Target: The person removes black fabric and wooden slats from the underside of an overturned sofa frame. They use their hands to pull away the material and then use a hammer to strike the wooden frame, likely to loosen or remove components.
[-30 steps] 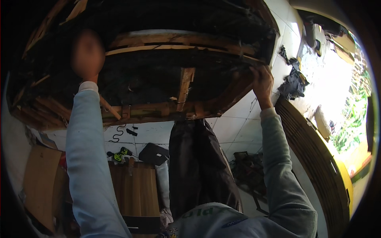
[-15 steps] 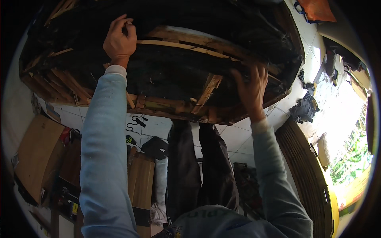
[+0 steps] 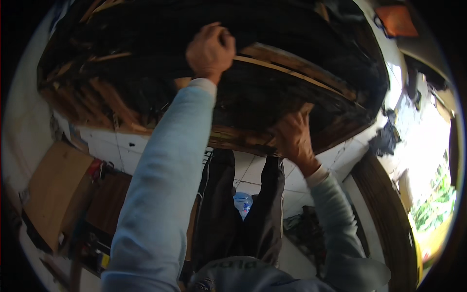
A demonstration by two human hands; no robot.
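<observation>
Overhead in the view is a large wooden frame (image 3: 112, 104) with dark torn lining (image 3: 287, 34) and exposed slats. My left hand (image 3: 210, 51) is curled against the lining at upper middle, left of a long pale slat (image 3: 287, 68); what its fingers pinch is hidden. Lower right, my right hand (image 3: 294, 134) has bent fingers around a short wooden brace (image 3: 306, 108) near the frame's near edge, slightly blurred. Both forearms are in pale sleeves, and my dark-trousered legs show below the frame.
On the white tiled floor (image 3: 253, 173) are a blue plastic bottle (image 3: 242, 207), board panels (image 3: 53, 194) at left and dark bundled material (image 3: 384, 136) at right. A long slatted panel (image 3: 382, 209) stands at right beside bright foliage (image 3: 433, 199). An orange bag (image 3: 396, 20) is at upper right.
My left hand has shifted rightward across the lining. My right hand has come down and inward from the long slat to the short brace. The view has shifted, revealing the bottle.
</observation>
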